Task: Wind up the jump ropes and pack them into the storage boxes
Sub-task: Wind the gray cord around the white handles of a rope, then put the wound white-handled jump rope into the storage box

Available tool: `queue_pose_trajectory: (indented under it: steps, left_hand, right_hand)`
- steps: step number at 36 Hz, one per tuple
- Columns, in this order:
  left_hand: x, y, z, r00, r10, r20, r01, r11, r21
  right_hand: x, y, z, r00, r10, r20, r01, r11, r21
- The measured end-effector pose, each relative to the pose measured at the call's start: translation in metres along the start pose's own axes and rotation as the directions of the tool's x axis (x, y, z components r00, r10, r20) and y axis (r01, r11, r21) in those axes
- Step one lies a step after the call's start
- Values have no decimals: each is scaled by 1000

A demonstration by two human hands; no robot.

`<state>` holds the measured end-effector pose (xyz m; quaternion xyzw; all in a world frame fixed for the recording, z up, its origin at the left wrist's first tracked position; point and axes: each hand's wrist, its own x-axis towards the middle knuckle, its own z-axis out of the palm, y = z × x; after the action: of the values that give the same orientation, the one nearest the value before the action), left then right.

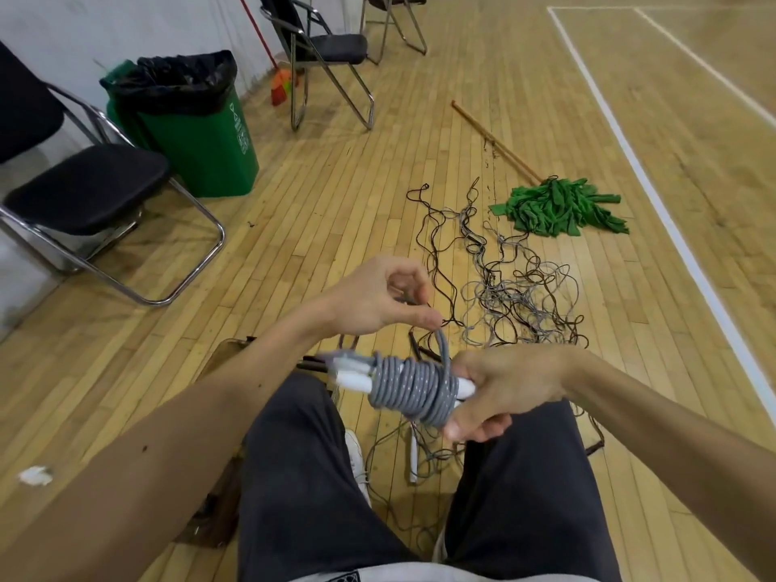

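Observation:
A grey jump rope (413,388) is coiled tightly round its two white handles, held level above my lap. My right hand (508,384) grips the right end of the handles and the coil. My left hand (378,300) is just above the bundle and pinches the free loop of grey cord that rises from the coil. A tangle of grey and dark brown ropes (512,296) lies on the wooden floor ahead. Another white handle (413,455) with loose cord lies on the floor between my knees. A brownish translucent box (229,354) shows partly behind my left forearm.
A green mop (558,205) with a wooden stick lies past the tangle. A green bin (197,128) with a black liner stands at the left. Black folding chairs (84,191) stand left and at the back. A white court line (655,195) runs along the right.

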<state>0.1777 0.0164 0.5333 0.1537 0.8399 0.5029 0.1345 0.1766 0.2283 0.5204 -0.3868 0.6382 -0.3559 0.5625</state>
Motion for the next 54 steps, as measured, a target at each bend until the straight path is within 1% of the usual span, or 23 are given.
queue_pose_trajectory:
  steps: [2,5,6,8,11,13,15,19,23,26,29,31,33,35,36,38,41,44,46,48,52,54]
  left_hand:
    - [-3,-15,2,1000,-7,-20,4,995,-102]
    - [-13,-34,3,1000,4,2,-4,977,-215]
    - [-16,-37,4,999,-32,-5,31,979,-201]
    - [-23,-39,6,979,-184,-92,172,977,-123]
    - [-27,-37,15,975,-177,-135,146,965,-217]
    - [-29,-37,19,965,-204,-164,164,959,-230]
    - [-32,-41,18,957,-240,-165,196,949,-247]
    - [-38,-46,16,939,-324,-112,278,911,-305]
    - [-40,-55,11,904,-411,-116,322,835,-445]
    - [-45,-64,7,883,-458,-106,319,750,-580]
    - [-48,-75,3,853,-510,-111,313,670,-673]
    - [-51,-83,1,822,-559,-106,326,615,-718]
    - [-54,-91,-1,788,-606,-107,324,556,-765]
    - [-58,-98,-4,758,-640,-123,311,521,-795]
    - [-60,-102,-6,745,-653,-135,303,512,-804]
    - [-67,-111,-15,723,-672,-161,261,481,-837]
    - [-85,-130,-31,671,-718,-185,221,431,-875]
    - [-108,-155,-43,620,-752,-222,238,450,-861]
    - [-122,-170,-47,586,-770,-251,271,479,-835]
    - [-135,-189,-52,548,-792,-271,267,472,-840]
    - [-159,-230,-67,496,-830,-254,145,368,-918]
    - [-170,-249,-67,469,-847,-250,123,343,-931]
  right_hand:
    - [0,-2,-3,997,-59,-44,61,997,54]
    - [3,-4,-10,985,-127,-119,137,987,81]
    - [4,-3,-14,979,-136,-149,149,986,79]
    - [5,-3,-20,970,-130,-205,149,985,84]
    - [7,0,-29,955,-88,-284,120,988,96]
    - [9,2,-34,939,-68,-336,110,988,108]
    - [14,5,-38,917,-33,-398,83,990,110]
    - [29,11,-41,854,57,-518,-20,997,77]
    - [53,10,-43,773,69,-631,-193,973,-130]
    - [76,6,-43,721,54,-691,-262,944,-200]
    - [100,3,-36,688,14,-725,-343,887,-309]
    - [117,2,-26,652,8,-758,-437,821,-367]
    - [136,0,-15,599,7,-801,-577,697,-426]
    - [154,-1,-6,576,-43,-816,-660,564,-496]
    - [163,-2,-3,577,-61,-815,-666,542,-513]
    - [183,-6,2,614,-56,-788,-629,568,-531]
    - [212,-14,7,722,-18,-691,-527,632,-567]
    - [240,-22,11,816,6,-578,-426,681,-596]
    - [258,-25,12,856,52,-515,-402,693,-599]
    - [280,-27,12,884,65,-462,-372,696,-614]
    - [334,-25,13,949,67,-308,-271,674,-687]
    - [357,-18,14,957,84,-276,-255,694,-674]
